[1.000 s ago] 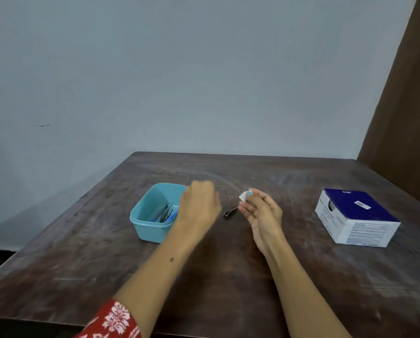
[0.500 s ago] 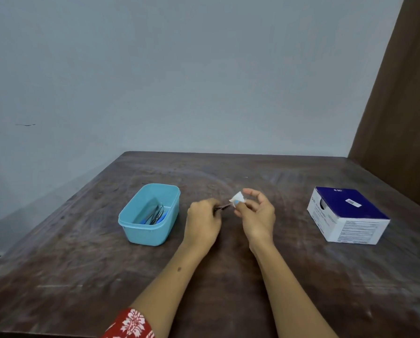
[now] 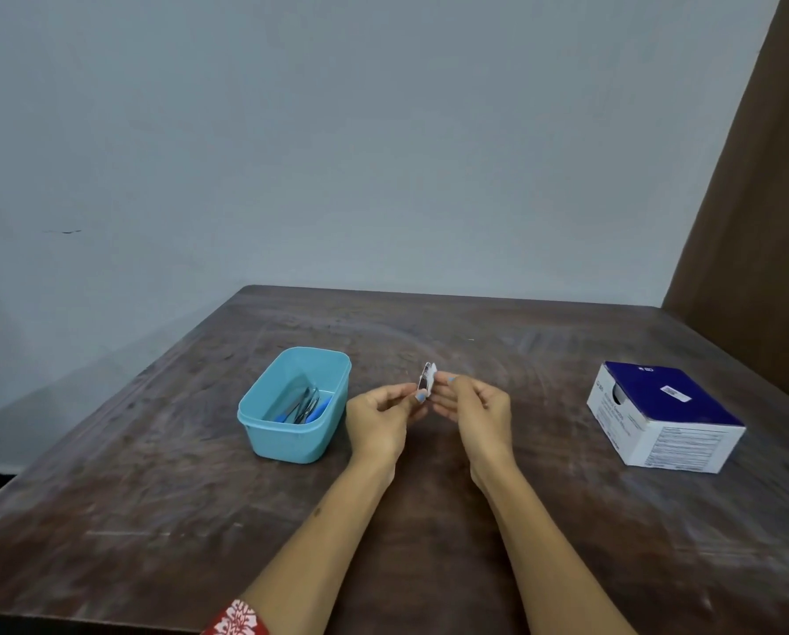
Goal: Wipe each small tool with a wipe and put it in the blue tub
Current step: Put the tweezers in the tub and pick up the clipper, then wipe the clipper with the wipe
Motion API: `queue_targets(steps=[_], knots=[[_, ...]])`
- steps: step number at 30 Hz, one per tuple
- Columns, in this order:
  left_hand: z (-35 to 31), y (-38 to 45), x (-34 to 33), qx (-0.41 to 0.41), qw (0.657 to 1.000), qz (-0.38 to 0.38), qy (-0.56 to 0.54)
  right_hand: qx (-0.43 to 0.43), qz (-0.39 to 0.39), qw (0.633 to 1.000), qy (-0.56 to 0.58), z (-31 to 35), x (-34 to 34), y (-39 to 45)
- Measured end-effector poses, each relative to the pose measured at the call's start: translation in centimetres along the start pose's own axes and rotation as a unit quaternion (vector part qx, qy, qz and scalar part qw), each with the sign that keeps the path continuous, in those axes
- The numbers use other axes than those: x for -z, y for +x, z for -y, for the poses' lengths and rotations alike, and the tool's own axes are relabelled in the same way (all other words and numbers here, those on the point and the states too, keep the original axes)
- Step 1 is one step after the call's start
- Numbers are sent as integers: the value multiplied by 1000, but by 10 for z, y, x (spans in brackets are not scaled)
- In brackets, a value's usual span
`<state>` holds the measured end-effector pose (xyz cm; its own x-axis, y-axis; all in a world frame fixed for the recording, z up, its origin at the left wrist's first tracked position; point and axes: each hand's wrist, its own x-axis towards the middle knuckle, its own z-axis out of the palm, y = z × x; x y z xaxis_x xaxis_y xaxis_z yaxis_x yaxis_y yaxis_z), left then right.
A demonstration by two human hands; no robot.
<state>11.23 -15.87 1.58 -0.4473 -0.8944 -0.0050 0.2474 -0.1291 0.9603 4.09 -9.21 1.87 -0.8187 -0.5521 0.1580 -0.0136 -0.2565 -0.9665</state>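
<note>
A light blue tub [image 3: 264, 421] stands left of centre on the dark wooden table [image 3: 429, 520], with several small metal and blue-handled tools [image 3: 307, 405] lying inside. Just right of the tub, my left hand [image 3: 378, 417] pinches a small dark metal tool [image 3: 423, 382] and holds it upright above the table. My right hand [image 3: 472, 407] faces it and pinches a small white wipe [image 3: 431, 372] against the tool's top. Most of the tool is hidden by the wipe and my fingers.
A blue and white cardboard box [image 3: 663, 421] sits at the right of the table. A brown panel [image 3: 759, 199] rises at the far right behind it. A pale wall runs behind the table's far edge.
My left hand came back from the tub, picked the small dark tool up off the table and raised it upright. My right hand brought the wipe onto it.
</note>
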Motion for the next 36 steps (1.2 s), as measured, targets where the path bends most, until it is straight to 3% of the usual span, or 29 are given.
queue_targets(steps=[11,16,21,25,30,36], knots=[[0,-2,0,-23,999,40,5,41,4,995,-91,-7,4,4],[2,-5,-2,-35,997,53,44,74,-39,992,-97,-5,4,6],[-1,-2,1,-44,998,24,21,93,8,983,-157,-5,2,2],[0,-4,0,-41,997,46,52,121,-14,982,-143,2,4,-1],[0,-2,2,-54,998,32,29,113,24,979,-168,1,3,-3],[1,-5,-1,-54,996,52,56,123,-6,982,-144,2,4,-2]])
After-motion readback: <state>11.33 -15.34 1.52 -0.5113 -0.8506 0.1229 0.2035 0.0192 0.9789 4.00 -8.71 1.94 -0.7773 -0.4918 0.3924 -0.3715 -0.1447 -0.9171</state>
